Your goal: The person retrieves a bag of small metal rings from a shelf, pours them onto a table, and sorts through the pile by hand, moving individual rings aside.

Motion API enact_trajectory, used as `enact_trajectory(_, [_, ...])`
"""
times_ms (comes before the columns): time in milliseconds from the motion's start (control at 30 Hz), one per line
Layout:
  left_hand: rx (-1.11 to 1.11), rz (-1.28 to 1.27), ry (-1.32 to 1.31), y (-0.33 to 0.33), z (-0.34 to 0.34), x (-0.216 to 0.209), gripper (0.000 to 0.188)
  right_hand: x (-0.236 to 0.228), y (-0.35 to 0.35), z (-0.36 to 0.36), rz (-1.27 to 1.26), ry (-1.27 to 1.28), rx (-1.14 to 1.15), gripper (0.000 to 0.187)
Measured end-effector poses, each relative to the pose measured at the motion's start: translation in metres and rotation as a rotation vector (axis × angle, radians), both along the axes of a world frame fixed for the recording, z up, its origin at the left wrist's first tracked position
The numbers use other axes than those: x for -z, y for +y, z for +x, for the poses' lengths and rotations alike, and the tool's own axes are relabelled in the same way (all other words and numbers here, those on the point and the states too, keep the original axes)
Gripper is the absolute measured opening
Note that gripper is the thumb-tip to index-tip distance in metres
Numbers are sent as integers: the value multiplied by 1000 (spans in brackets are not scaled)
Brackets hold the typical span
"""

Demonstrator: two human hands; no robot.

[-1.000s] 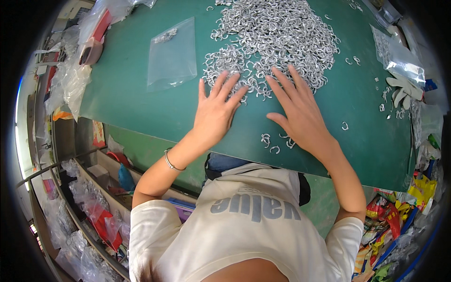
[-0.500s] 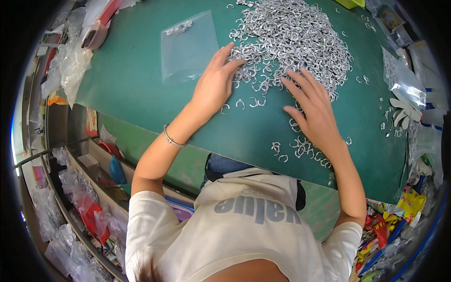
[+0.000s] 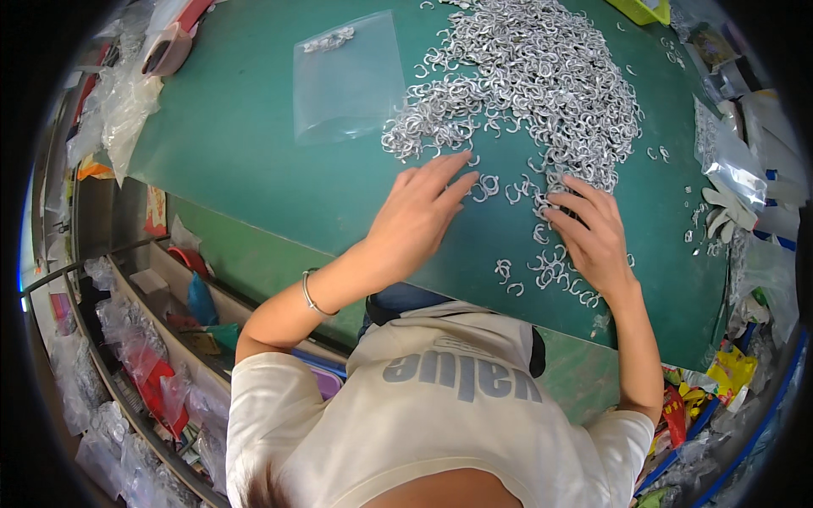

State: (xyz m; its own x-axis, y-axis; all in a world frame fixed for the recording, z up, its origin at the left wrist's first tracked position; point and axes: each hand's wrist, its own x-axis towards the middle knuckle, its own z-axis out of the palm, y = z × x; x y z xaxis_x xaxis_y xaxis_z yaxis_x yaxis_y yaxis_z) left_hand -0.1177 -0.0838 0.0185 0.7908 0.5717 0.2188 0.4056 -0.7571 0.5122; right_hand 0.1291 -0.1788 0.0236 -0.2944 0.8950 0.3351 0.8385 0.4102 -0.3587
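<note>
A big heap of small silver C-shaped metal rings (image 3: 542, 76) lies on the green table (image 3: 229, 135), with a smaller lobe spreading out on its left side. My left hand (image 3: 423, 212) is just short of that lobe, its fingers stretched apart near a few loose rings (image 3: 486, 187). Over the near end of the heap my right hand (image 3: 594, 233) has its fingers spread and slightly bent, fingertips at the rings there. Neither hand shows anything held. To the left of the heap, a clear flat plastic bag (image 3: 349, 85) has a small cluster of rings at its far end.
Scattered rings (image 3: 555, 269) lie near the table's front edge. A yellow-green basket (image 3: 644, 8) stands far right; a white glove (image 3: 728, 212) and clear plastic packs (image 3: 728, 161) lie on the right. At far left are a pink container (image 3: 169, 51) and crumpled plastic bags (image 3: 127, 110).
Both hands have come back toward me, the left one also moving rightward off the rings. The left lobe now spreads further left and nearer, and some rings have shifted toward me by my right hand.
</note>
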Motion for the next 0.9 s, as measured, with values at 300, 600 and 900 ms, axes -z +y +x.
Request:
enact_trajectory(300, [279, -70, 7, -9, 30, 14, 46, -2, 1, 6, 95, 69, 439, 46])
enact_trajectory(600, [187, -92, -79, 12, 60, 9, 56, 5, -8, -5, -38, 12, 246, 31])
enact_trajectory(900, [403, 110, -36, 22, 94, 13, 60, -3, -1, 9, -10, 172, 322, 44])
